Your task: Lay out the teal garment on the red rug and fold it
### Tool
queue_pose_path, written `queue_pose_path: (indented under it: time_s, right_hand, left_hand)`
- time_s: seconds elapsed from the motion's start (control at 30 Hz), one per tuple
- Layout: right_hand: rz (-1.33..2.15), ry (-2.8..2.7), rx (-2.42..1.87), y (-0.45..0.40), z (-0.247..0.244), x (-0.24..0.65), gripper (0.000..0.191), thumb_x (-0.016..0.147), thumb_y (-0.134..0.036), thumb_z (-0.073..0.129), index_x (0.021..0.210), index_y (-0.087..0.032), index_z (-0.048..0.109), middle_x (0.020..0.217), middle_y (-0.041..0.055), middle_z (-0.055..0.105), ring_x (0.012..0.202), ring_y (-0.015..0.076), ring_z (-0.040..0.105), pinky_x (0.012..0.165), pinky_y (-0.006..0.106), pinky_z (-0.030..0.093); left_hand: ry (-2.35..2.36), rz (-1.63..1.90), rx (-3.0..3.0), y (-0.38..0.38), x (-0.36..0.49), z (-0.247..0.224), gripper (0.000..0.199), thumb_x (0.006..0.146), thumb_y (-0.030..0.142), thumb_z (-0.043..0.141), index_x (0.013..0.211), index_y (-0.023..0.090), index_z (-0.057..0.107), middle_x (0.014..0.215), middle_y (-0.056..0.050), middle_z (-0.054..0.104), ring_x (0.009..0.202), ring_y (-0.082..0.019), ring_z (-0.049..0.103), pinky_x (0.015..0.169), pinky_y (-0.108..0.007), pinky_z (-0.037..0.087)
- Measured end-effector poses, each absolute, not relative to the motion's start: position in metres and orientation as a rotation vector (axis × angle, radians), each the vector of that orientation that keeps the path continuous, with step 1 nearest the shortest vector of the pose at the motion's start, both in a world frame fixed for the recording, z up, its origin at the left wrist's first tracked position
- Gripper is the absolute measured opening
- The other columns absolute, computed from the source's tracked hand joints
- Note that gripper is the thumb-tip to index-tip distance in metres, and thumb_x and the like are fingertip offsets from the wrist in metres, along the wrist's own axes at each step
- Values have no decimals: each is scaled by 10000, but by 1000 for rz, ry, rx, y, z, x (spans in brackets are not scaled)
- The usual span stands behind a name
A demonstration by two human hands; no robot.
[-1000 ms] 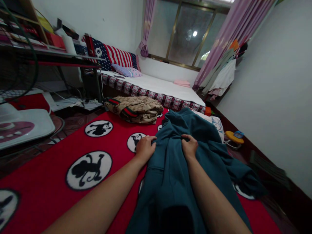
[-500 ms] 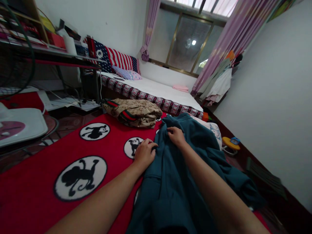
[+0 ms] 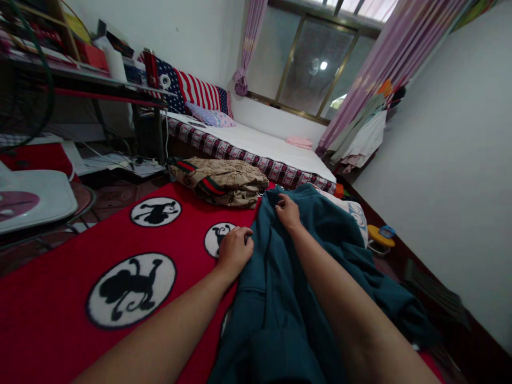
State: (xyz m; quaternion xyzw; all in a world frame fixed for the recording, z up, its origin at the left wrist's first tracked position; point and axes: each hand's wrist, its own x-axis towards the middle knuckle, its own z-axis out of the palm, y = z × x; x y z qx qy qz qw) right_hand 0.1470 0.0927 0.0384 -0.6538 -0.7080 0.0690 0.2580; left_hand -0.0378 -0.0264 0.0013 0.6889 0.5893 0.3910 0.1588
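A dark teal garment [image 3: 280,288] with thick, creased cloth lies spread over the red blanket [image 3: 192,346], which has black monkey figures in white circles. My left hand [image 3: 236,249] is at the garment's left edge, fingers curled with a bit of dark cloth showing by the thumb. Farther up, my right hand [image 3: 288,214] rests on the cloth near its far end, index finger raised apart from the others. On the right, a loose part of the garment spreads out in folds. Just beyond my hands lies a bundled tan patterned cloth item [image 3: 230,181] with green-red stripes.
Behind stands a bed [image 3: 256,143] with a white top and pillows. At left are a cluttered desk [image 3: 116,88] and a white plastic seat [image 3: 44,200]. A yellow stool [image 3: 380,236] stands at right, by the wall. Clothes [image 3: 366,136] hang beside the curtain.
My right hand has shifted slightly up the garment and its index finger has lifted. My left hand has moved a little left, its fingers more curled. The view has tilted slightly.
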Motion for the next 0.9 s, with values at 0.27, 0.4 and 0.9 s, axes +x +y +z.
queue_pose_path:
  time_s: [0.27,0.4,0.9]
  right_hand:
    - [288,-1987,-1668,50,42,154,369,784,-104,583,1133,-176,676,1213,84,672,1156,201,600,1036,345,435]
    - [289,-1958,-1473,-17,57,159,211,848,-224,566,985,-167,718,1012,74,721,945,192,659,874,313,501]
    - [403,-2133,-1668,-257,63,147,955,658,-398,786,1483,-296,315,1504,109,361,1329,320,424,1058,467,400]
  left_hand:
    - [1660,1105,2001,-24,-43,0,245,757,118,556,894,188,747,835,-41,680,806,-180,633,794,-277,485]
    - [1612,1147,1992,-25,-44,2,231,778,137,547,874,202,747,875,-43,670,836,-185,633,817,-288,490]
    - [1051,1365,1800,-37,-40,33,209,791,214,544,882,147,720,880,-54,721,788,-161,647,744,-257,502]
